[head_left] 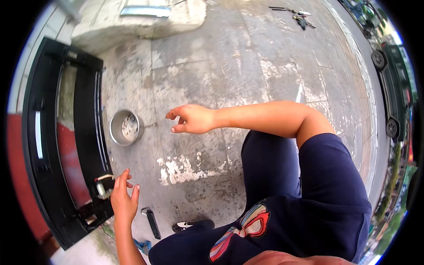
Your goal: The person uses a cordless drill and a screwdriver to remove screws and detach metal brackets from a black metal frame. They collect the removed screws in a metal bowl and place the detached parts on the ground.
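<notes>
A person in dark blue clothes crouches over worn concrete paving (pixel 247 66), both bare forearms stretched out. Nearest, at the paving's lower left, a short black tool (pixel 153 223) lies flat just beside the left forearm, with a dark shoe (pixel 191 225) close to its right. The left hand (pixel 123 198) is spread open, fingers apart, holding nothing; its fingertips reach a small white-and-metal fitting (pixel 103 186) on the lower end of a long black frame (pixel 86 132). Whether they touch the fitting cannot be told. The frame lies along the paving's left edge, red ground showing through its opening.

Farther out, the right hand (pixel 191 119) hangs above the middle of the paving, loosely curled, thumb and forefinger a little apart and gripping nothing. Just to its left, between hand and frame, a round metal pot (pixel 126 127) stands upright on the paving; small pale pieces lie in its bottom, too small to tell apart. Bare patched paving opens beyond the pot and hand. At the far edge sit a raised concrete block (pixel 141 20) and, well apart to the right, a scatter of dark hand tools (pixel 297 15). A dark vehicle (pixel 391 88) stands along the right edge.
</notes>
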Motion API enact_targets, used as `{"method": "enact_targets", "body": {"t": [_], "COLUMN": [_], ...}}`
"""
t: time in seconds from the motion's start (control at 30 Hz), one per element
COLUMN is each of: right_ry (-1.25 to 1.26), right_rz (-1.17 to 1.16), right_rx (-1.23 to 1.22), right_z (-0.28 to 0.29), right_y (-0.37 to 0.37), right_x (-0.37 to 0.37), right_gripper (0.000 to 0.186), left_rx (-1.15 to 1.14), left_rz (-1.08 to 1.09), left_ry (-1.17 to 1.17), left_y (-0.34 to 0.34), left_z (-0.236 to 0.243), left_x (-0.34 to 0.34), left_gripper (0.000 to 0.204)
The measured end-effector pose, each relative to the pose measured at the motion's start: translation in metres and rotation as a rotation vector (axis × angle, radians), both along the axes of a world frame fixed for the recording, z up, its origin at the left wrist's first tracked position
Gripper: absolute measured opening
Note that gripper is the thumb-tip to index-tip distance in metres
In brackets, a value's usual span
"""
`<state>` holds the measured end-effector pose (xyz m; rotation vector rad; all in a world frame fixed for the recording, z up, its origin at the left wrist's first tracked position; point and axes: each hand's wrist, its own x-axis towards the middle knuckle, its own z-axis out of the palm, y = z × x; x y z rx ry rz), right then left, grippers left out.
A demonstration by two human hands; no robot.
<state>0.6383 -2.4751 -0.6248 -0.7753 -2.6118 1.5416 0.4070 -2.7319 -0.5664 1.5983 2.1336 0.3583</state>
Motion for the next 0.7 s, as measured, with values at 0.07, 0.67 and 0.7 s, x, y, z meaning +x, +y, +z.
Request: {"method": "enact_targets", "body": {"t": [0.07,0.67,0.7], "right_ry": [0.004,-0.821,-0.783], "right_rz": [-0.156,-1.345,-1.369], "right_rx": [0.020,-0.157,-0.161], "right_z": [0.009,-0.148,-0.153], "right_y": [0.055,0.058,0.057], "right_x": [0.080,0.647,0.641], "right_gripper": [0.051,0.050,0.051], "left_rx": [-0.011,0.268,0.251], "left_rz": [-0.080,-0.401,-0.420], "left_ry": [0.039,0.550,0.585], "left_y": [0.065,0.416,0.422], "left_z": [0.038,0.295,0.296], "left_x": [0.037,0.235,0.242], "left_gripper": [0.057,0.055,0.055]}}
